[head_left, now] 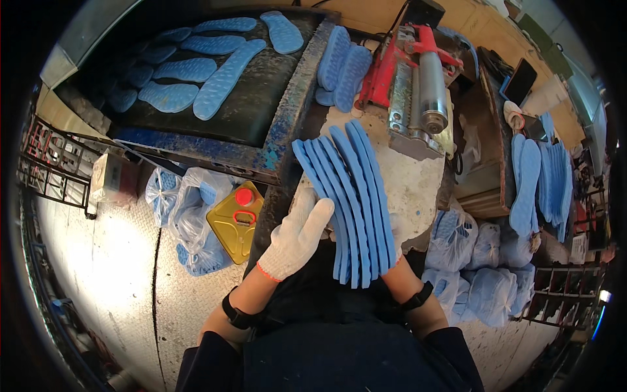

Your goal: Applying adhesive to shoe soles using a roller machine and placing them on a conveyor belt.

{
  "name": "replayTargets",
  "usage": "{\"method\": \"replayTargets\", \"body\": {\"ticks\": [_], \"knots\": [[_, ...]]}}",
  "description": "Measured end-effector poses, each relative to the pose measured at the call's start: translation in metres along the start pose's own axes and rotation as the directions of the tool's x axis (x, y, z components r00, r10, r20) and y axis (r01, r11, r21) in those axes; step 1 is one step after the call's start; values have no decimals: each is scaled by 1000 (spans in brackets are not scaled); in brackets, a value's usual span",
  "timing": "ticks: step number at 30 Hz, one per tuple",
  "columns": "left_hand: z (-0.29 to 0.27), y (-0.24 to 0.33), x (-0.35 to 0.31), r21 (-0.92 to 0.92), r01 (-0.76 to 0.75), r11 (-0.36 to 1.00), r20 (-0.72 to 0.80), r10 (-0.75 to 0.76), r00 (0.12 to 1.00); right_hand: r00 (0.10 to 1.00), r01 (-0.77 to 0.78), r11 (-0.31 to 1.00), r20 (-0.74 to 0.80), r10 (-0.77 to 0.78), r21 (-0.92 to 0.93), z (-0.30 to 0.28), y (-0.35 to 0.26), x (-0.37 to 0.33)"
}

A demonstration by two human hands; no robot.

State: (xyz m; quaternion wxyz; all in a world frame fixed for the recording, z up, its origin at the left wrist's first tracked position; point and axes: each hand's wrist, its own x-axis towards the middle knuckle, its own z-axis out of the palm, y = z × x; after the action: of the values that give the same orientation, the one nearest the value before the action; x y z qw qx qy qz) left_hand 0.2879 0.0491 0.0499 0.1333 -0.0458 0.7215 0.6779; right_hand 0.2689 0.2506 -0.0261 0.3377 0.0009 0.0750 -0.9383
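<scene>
Seen from above, a person in dark clothing holds a fanned stack of blue shoe soles (353, 202) upright on edge, in front of the body and over the near edge of a pale, stained work surface (415, 189). The soles spread apart at the top and lie closer together at the bottom. The left hand (294, 235), in a white knitted glove with an orange cuff edge, is loosely spread at the stack's left side, thumb parted from the fingers and its tip at the outermost sole. The right hand (396, 238) is mostly hidden behind the stack; only a strip of white glove shows, so its grip cannot be told. Each wrist wears a black band.

Beyond the stack stands a red-framed machine (428, 85) with a shiny metal roller, and more blue soles (346, 68) are piled at its left. Further left, single soles (222, 81) lie flat on a dark, paint-flecked bench (196, 149). Below it on the floor are clear plastic bags (196, 202) of blue soles and a yellow jerrycan (234, 222) with a red cap. At right, soles hang over a shelf edge above more filled bags (490, 287).
</scene>
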Motion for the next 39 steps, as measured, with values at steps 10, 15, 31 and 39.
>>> {"method": "replayTargets", "body": {"ticks": [10,15,31,39], "knots": [[15,8,9,85,-82,993,-68,88,994,998,-54,999,-14,54,-8,-18,-8,-5],[20,8,13,274,17,962,-153,26,988,995,19,965,-86,-43,-263,-12,-7,3],[29,-22,117,958,108,264,-256,631,732,843,-241,-71,-173,-509,-968,-32,-58,69],[-33,-33,0,790,-447,420,94,638,764,839,-448,-657,-32,-543,-607,32,-37,48]]}}
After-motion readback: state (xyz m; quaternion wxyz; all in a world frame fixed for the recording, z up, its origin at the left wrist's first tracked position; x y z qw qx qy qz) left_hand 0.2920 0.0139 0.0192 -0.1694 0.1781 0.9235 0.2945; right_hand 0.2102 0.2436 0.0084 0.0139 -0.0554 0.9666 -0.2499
